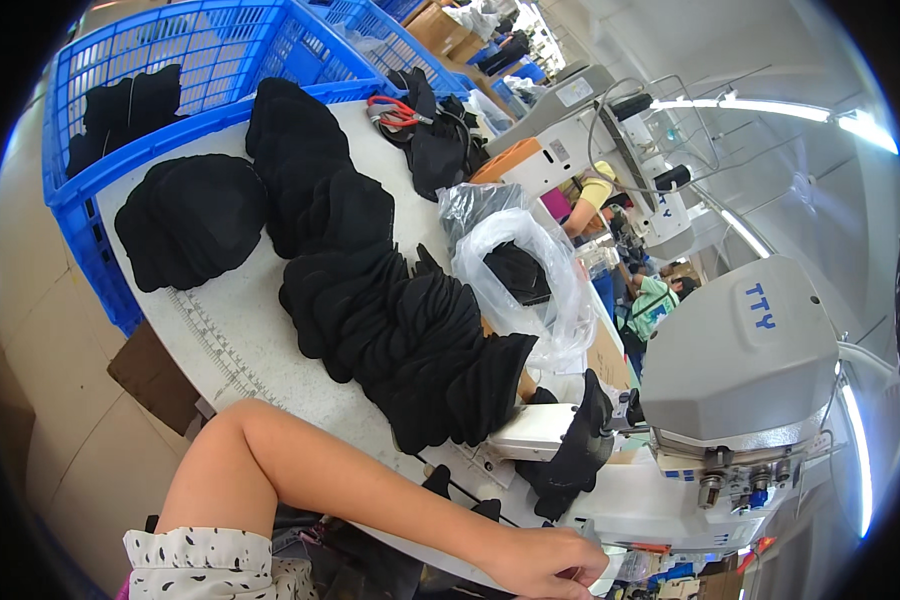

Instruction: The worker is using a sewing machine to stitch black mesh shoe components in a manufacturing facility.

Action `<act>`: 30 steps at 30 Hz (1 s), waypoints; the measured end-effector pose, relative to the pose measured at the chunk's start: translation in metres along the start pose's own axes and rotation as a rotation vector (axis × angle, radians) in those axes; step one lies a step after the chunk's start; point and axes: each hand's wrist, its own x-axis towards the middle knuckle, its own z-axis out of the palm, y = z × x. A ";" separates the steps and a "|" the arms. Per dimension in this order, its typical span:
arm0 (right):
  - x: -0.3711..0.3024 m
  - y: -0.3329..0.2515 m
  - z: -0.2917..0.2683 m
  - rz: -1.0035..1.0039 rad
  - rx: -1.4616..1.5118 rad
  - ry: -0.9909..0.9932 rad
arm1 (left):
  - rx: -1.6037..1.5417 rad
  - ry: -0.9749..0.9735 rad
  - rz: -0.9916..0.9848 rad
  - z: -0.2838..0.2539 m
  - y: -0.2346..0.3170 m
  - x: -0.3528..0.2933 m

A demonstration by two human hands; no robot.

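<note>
My left hand [550, 565] is at the lower right edge of the view, its arm stretched across the front of the white table. The fingers are curled closed, and what they hold, if anything, is hidden. Just beyond it, a black fabric piece [573, 455] hangs over the narrow arm of the sewing machine [740, 350], near the needle area. A long overlapping row of black curved fabric pieces [390, 320] runs over the table toward the far left. Beside that row lies a separate black stack [192, 220]. My right hand is outside the view.
A blue plastic crate [170, 130] holding black pieces adjoins the table's far left edge. Red-handled snips [395, 113] lie near more black cloth. A clear plastic bag [570, 290] with black pieces stands behind the row. Other machines and people [655, 305] are farther back.
</note>
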 end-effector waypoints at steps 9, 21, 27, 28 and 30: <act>-0.008 0.008 -0.009 -0.133 0.096 0.143 | -0.234 0.027 0.061 0.006 0.000 0.002; -0.001 0.050 -0.006 -0.803 0.219 0.089 | -0.054 0.218 0.256 -0.004 0.007 0.007; 0.028 0.042 0.015 -0.808 0.081 0.379 | -0.180 0.129 -0.075 -0.005 0.015 0.004; 0.032 0.046 0.018 -0.957 0.180 0.475 | -0.178 0.154 -0.044 -0.007 0.017 0.004; 0.034 0.051 0.016 -0.978 0.238 0.530 | -0.171 0.203 0.017 -0.012 0.019 0.004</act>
